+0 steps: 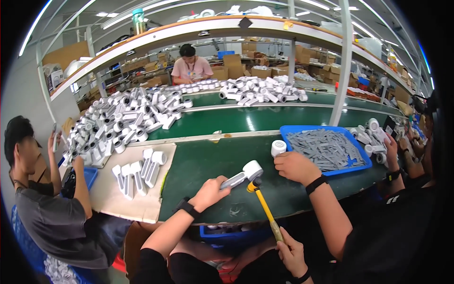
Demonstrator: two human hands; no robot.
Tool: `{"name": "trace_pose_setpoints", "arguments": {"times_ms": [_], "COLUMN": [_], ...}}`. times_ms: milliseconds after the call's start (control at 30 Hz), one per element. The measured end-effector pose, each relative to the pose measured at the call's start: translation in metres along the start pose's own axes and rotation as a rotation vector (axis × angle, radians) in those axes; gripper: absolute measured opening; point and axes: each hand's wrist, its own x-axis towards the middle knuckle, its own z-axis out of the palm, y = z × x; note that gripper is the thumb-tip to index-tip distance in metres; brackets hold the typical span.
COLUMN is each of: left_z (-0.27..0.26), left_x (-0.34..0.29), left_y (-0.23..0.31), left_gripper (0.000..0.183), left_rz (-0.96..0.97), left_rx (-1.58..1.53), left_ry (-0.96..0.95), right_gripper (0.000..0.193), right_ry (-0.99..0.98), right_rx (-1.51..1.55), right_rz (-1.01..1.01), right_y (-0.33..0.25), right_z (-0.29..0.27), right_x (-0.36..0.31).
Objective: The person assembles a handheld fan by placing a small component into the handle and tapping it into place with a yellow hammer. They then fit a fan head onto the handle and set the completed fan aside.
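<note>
My left hand (211,192) is closed around the grey handle of a white-and-grey handheld device (252,169), its round white head pointing right. A hammer (265,207) with a yellow shaft and a dark head is gripped low on its handle by my right hand (293,254). The hammer's head is right against the lower side of the device's round head; whether they touch I cannot tell. Both are over the green worktable (194,163). Just to the right, a co-worker's hand (297,166) holds another white round-headed piece (279,148).
A blue tray (326,173) of grey strips stands at right. On cardboard (106,196) at left lie several similar devices (137,179); a large heap (123,116) is behind. People sit at left (52,199), right and across the bench. A metal post (343,71) rises behind the tray.
</note>
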Motion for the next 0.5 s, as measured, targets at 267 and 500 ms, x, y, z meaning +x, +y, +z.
{"name": "trace_pose_setpoints", "arguments": {"times_ms": [267, 500], "left_z": [-0.031, -0.030], "left_x": [-0.069, -0.070], "left_y": [-0.042, -0.048], "left_gripper": [0.027, 0.022], "left_rz": [0.090, 0.037], "left_rx": [0.045, -0.062], "left_ry": [0.262, 0.249], "right_gripper": [0.049, 0.046], "right_ry": [-0.198, -0.305], "right_rx": [-0.273, -0.445], "right_rz": [-0.337, -0.385], "right_y": [-0.028, -0.043], "right_z": [0.040, 0.058], "right_x": [0.028, 0.040]}}
